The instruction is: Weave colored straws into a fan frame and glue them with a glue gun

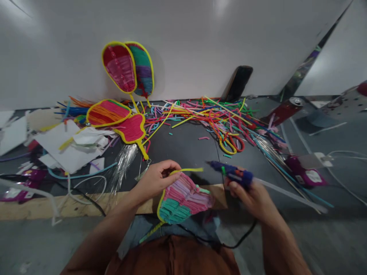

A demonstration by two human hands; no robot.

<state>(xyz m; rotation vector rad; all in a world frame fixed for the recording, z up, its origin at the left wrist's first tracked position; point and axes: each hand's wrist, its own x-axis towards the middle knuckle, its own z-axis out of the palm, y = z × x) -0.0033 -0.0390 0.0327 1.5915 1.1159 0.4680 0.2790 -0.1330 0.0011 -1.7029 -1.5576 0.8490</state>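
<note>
My left hand (163,173) pinches the upper edge of a small pipe-cleaner fan (185,196), pink and lilac above, teal below. A yellow pipe cleaner (192,169) edges its left side, and its loose end sticks out to the right past my fingers. The fan's twisted handle (151,232) points down and left over my lap. In my right hand (249,194) is a blue hot glue gun (232,173), its nozzle pointing left, apart from the loose yellow end. A long clear glue stick (289,194) juts from its back, and a black cord hangs below.
Finished yellow-rimmed fans (119,68) lean on the white wall, others (109,114) lie at left. Cut pipe cleaners (200,114) heap along the back beside scissors (229,145). A phone (239,82), a red can (286,109), papers (65,141) and purple power strips (306,173) lie around.
</note>
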